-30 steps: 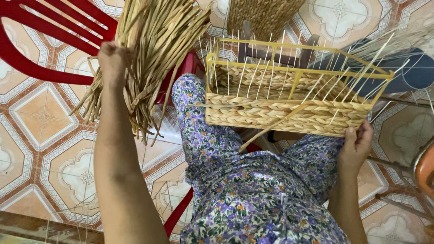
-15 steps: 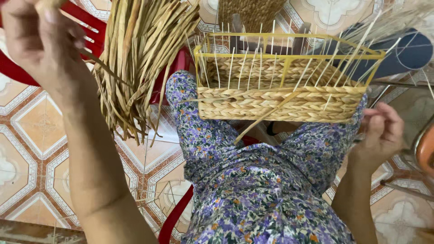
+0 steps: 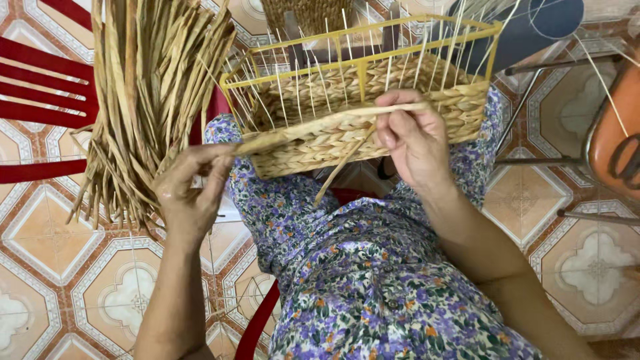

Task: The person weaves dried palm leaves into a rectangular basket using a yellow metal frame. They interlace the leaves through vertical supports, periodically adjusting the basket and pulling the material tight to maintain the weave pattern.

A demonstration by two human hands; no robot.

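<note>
Both hands' grip stretches a straw strand (image 3: 320, 125) along the basket (image 3: 373, 127) edge.

The half-woven basket (image 3: 373, 113) rested on the person's lap (image 3: 360, 267), and everything else lay around it. To the left of the basket a bundle of dried straw strips (image 3: 147, 93) hung over a slatted chair (image 3: 40, 100). A long strip (image 3: 313, 127) ran across the near wall of the basket, with the left hand (image 3: 190, 193) at its left end, just below the basket's left corner, and the right hand (image 3: 413, 140) against the near wall. Behind the basket stood a second woven piece (image 3: 310, 13). To the right of the basket stood a stool (image 3: 553, 87), and further right another seat (image 3: 617, 127).
</note>
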